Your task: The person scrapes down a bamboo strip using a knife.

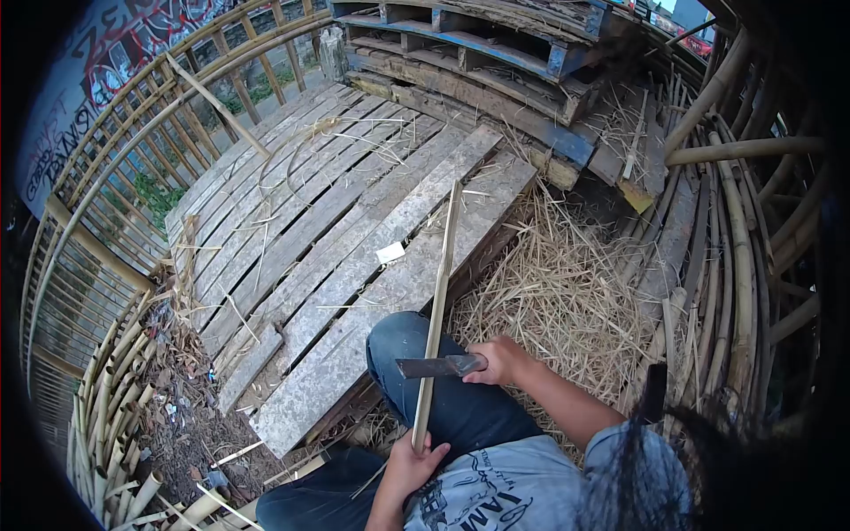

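In the head view, my left hand (411, 466) is closed around the lower end of a long split bamboo strip (440, 292). The strip slants up across my raised knee, its far end over the wooden platform. My right hand (502, 360) grips the handle of a broad-bladed machete (427, 366). Its blade points left and lies across the strip, just above the knee. Whether the edge has cut into the bamboo I cannot tell. My fingers on the machete handle are partly hidden.
A slatted wooden platform (345, 208) lies ahead, with a small white piece (390, 253) on it. Stacked blue pallets (496, 53) stand behind. Bamboo shavings (558, 301) heap to the right, beside leaning bamboo poles (730, 257). A bamboo fence (97, 221) curves along the left, near piled bamboo pieces (106, 407).
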Action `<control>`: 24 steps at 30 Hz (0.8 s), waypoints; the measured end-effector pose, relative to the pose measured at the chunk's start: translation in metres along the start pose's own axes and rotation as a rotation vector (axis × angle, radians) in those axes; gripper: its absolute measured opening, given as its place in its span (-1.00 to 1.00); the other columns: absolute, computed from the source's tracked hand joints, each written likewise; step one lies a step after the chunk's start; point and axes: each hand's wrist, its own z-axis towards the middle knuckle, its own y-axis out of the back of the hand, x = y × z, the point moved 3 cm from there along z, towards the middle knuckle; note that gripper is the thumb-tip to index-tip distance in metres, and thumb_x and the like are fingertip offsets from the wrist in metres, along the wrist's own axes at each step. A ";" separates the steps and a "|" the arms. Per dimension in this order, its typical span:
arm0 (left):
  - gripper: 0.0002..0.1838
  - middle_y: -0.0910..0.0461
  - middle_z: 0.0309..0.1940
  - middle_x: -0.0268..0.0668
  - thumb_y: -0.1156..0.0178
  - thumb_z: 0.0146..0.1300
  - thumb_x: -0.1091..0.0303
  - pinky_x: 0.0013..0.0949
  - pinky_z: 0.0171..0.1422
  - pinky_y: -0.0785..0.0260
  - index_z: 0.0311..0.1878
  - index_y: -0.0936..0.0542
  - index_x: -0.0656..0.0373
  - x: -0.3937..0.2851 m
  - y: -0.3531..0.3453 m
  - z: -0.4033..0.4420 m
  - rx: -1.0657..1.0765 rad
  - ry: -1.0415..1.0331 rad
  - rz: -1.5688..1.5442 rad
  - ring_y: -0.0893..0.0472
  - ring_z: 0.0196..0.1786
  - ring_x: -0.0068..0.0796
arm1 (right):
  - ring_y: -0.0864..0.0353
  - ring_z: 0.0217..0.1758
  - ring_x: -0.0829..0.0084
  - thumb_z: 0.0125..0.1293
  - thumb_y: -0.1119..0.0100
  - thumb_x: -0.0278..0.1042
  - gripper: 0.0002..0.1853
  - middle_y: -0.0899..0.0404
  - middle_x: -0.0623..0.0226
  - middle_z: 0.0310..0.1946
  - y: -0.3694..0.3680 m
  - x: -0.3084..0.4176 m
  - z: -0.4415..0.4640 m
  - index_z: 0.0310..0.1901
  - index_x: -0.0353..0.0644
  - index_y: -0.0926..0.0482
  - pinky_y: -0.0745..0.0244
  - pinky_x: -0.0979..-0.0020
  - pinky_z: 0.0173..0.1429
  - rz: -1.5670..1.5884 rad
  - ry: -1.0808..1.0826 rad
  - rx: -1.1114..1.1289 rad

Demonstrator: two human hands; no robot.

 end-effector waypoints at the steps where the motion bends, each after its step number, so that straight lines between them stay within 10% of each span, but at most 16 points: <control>1: -0.66 -0.31 -0.69 -0.48 -0.44 0.10 0.36 -0.51 -0.51 -0.18 -0.41 -0.38 0.16 0.003 -0.002 0.000 0.002 0.002 0.001 -0.28 -0.59 -0.72 | -0.62 -0.39 -0.07 -0.03 -0.30 0.39 -0.39 -0.58 0.07 -0.59 -0.001 -0.001 0.001 -0.44 -0.12 -0.55 -0.51 0.05 -0.24 -0.014 0.015 -0.021; 10: -0.68 -0.32 -0.64 -0.51 -0.42 0.09 0.40 -0.54 -0.49 -0.21 -0.37 -0.39 0.14 -0.010 -0.002 -0.012 -0.132 0.054 0.060 -0.30 -0.58 -0.76 | -0.63 -0.45 -0.02 -0.25 -0.21 0.66 -0.19 -0.57 0.12 -0.63 0.012 -0.022 0.035 -0.52 -0.13 -0.48 -0.52 0.05 -0.35 -0.215 0.251 -0.166; 14: -0.70 -0.46 -0.70 -0.19 -0.40 0.10 0.38 -0.31 -0.49 -0.37 -0.30 -0.42 0.23 -0.009 0.001 -0.015 -0.202 0.017 0.197 -0.52 -0.65 -0.28 | -0.63 -0.47 0.00 -0.32 -0.19 0.72 -0.15 -0.57 0.14 -0.64 0.019 -0.028 0.048 -0.53 -0.11 -0.48 -0.53 0.07 -0.36 -0.248 0.321 -0.208; 17: -0.67 -0.44 -0.65 -0.35 -0.44 0.07 0.32 -0.44 -0.50 -0.32 -0.32 -0.43 0.19 -0.011 0.000 -0.019 -0.221 0.003 0.206 -0.39 -0.64 -0.60 | -0.61 -0.49 -0.01 -0.17 -0.18 0.65 -0.20 -0.55 0.12 -0.65 0.031 -0.040 0.059 -0.53 -0.15 -0.48 -0.52 0.11 -0.39 -0.208 0.287 -0.419; 21: -0.64 -0.44 -0.62 -0.33 -0.47 0.05 0.30 -0.45 -0.48 -0.31 -0.31 -0.44 0.21 0.005 -0.002 -0.043 -0.153 0.082 0.261 -0.40 -0.61 -0.61 | -0.42 -0.77 0.39 0.36 -0.05 0.21 -0.41 -0.40 0.33 -0.76 0.094 -0.115 0.075 -0.60 -0.17 -0.37 -0.32 0.36 -0.63 0.545 -0.531 -0.758; 24: -0.60 -0.39 -0.67 -0.28 -0.46 0.08 0.21 -0.38 -0.50 -0.28 -0.40 -0.40 0.20 0.036 -0.006 -0.038 -0.057 0.020 0.112 -0.40 -0.63 -0.50 | -0.31 -0.80 0.59 0.41 -0.01 0.15 -0.45 -0.32 0.46 -0.76 0.103 -0.124 0.054 -0.59 -0.13 -0.35 -0.23 0.46 -0.69 0.574 -0.486 -0.762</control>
